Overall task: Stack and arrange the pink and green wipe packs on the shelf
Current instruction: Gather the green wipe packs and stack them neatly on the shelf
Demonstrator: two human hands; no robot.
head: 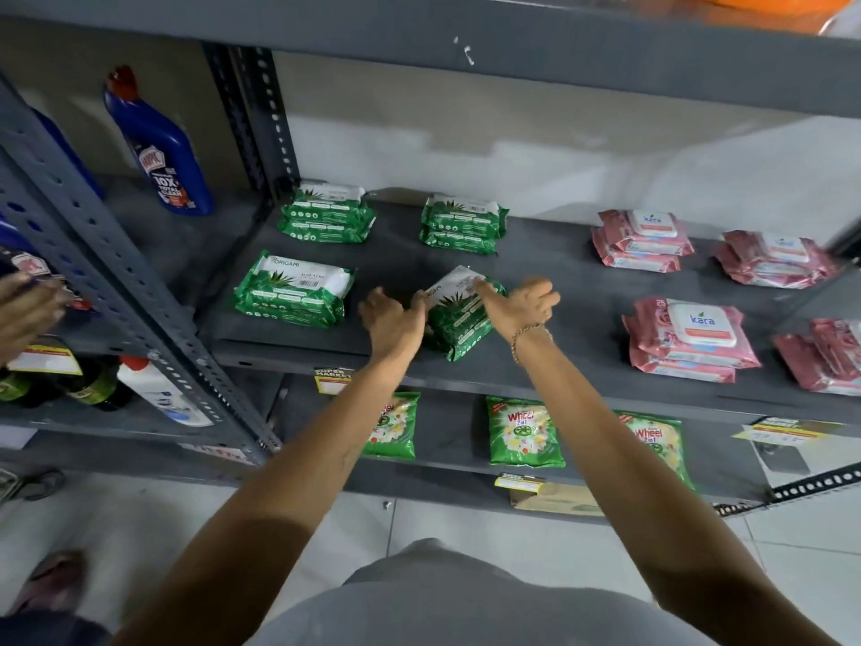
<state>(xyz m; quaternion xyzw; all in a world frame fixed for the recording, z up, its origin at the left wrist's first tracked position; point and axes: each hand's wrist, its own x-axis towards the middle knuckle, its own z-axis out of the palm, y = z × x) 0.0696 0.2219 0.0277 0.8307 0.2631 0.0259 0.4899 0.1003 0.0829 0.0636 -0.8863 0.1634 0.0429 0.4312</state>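
On the grey shelf [550, 268] lie green wipe packs in small stacks: back left [326, 214], back middle [461, 223], front left [293, 291], and a skewed front stack [459, 314]. My left hand [391, 319] touches that skewed stack's left edge with the fingers apart. My right hand [522, 303] rests on its top right, fingers spread over the pack. Pink wipe packs sit to the right in stacks: back [643, 242], far back right [773, 258], front [689, 340] and at the frame's right edge [824, 356].
A blue cleaner bottle [158, 146] stands on the neighbouring shelf at left, where another person's hand [23, 314] reaches in. Green detergent pouches [524, 431] hang on the shelf below. A perforated steel upright [261, 118] divides the two shelf units.
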